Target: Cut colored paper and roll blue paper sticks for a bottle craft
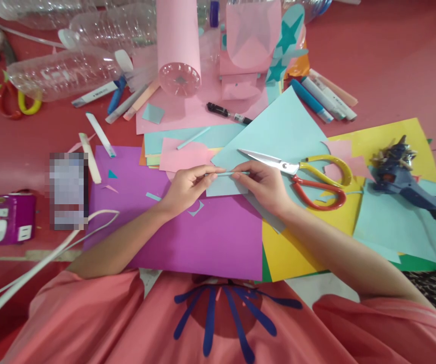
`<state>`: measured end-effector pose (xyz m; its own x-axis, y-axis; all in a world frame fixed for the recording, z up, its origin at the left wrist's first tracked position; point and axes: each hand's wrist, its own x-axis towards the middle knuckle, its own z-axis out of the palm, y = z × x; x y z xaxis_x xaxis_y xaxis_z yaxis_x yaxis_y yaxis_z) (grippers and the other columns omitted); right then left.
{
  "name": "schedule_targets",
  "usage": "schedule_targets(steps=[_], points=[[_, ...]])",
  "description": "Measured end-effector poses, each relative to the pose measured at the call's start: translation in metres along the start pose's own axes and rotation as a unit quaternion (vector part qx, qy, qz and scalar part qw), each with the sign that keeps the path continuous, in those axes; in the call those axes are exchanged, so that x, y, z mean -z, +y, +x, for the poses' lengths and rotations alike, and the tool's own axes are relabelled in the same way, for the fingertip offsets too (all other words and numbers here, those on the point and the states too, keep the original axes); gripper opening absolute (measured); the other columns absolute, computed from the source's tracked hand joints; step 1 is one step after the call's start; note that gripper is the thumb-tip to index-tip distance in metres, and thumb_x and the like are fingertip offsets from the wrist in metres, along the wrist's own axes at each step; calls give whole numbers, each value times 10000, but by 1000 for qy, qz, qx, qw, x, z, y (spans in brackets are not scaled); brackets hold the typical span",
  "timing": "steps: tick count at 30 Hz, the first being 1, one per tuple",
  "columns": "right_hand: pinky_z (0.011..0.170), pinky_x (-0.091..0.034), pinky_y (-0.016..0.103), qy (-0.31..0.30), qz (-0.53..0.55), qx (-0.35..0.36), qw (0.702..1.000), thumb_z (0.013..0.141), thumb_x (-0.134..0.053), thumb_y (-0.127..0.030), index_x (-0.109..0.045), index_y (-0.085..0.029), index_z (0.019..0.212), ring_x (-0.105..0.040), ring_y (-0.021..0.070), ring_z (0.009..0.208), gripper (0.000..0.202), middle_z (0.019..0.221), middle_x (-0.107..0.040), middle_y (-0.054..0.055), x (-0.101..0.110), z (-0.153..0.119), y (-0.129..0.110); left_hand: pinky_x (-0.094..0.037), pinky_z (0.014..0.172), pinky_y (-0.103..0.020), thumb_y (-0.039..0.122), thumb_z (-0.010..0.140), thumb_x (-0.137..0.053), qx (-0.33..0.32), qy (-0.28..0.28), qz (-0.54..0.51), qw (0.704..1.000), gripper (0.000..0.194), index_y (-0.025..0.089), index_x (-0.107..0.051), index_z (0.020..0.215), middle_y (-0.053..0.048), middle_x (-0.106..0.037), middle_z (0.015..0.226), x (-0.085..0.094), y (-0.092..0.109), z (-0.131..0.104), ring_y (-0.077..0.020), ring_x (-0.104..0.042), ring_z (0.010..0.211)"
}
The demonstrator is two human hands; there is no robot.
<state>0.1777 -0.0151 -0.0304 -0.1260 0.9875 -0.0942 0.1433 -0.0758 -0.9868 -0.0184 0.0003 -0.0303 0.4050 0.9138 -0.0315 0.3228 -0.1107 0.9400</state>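
Between my two hands, a thin light-blue paper roll (225, 174) is stretched level above the coloured sheets. My left hand (189, 187) pinches its left end with thumb and fingers. At the other end, my right hand (261, 182) pinches it the same way. Scissors (297, 169) with one yellow and one red handle lie just right of my right hand, on a light-blue sheet (284, 121). Below my hands is a purple sheet (210, 237) with small blue scraps on it. Another thin blue paper roll (193, 138) rests on pink paper (182, 154) beyond my left hand.
A glue gun (407, 182) lies at the right on blue and yellow paper (400, 136). Plastic bottles (66, 73) and a pink-wrapped bottle (179, 45) fill the back. Markers (328, 96) lie behind. A phone (68, 192), a purple power adapter (11, 217) and white cables (51, 258) are left.
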Motion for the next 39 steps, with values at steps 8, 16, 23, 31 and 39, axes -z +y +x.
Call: schedule_targets(steps=[8, 16, 23, 31, 39], points=[[541, -405, 279, -5, -5, 16, 1000, 759, -653, -299, -685, -191, 772, -501, 113, 582, 114, 712, -669, 10, 0, 0, 1, -486, 593, -209, 516, 854, -596, 27, -8, -37, 999, 408, 180, -711, 1054, -78, -742, 982, -1, 2, 1, -131, -645, 753], [515, -388, 270, 5, 12, 16, 1000, 757, -660, -295, -655, -195, 780, -478, 95, 557, 102, 693, -633, -6, -1, 0, 2, -461, 547, -212, 387, 862, -616, 3, 17, -27, 999, 265, 185, -753, 965, -30, -724, 805, -2, 1, 0, -93, -572, 605], [518, -408, 278, -1, 42, 21, 999, 759, -657, -237, -631, -194, 783, -506, 103, 552, 56, 660, -606, -19, 0, 1, 2, -519, 674, -219, 356, 846, -650, -20, 31, -32, 999, 216, 194, -752, 946, -53, -765, 925, -1, 1, 0, -137, -682, 820], [608, -478, 311, 20, 18, 42, 999, 773, -644, -224, -638, -203, 781, -573, 128, 650, 24, 742, -657, 7, 0, 0, 4, -505, 611, -218, 437, 876, -599, 5, 32, -21, 999, 305, 173, -734, 948, -52, -752, 881, 0, 1, 1, -113, -646, 703], [603, -498, 298, 15, 59, 45, 997, 759, -676, -229, -609, -209, 806, -573, 118, 645, 84, 737, -617, -15, 0, 1, 8, -580, 753, -258, 435, 853, -639, -9, 47, -28, 998, 283, 176, -733, 915, -56, -765, 920, -2, -1, 0, -155, -713, 856]])
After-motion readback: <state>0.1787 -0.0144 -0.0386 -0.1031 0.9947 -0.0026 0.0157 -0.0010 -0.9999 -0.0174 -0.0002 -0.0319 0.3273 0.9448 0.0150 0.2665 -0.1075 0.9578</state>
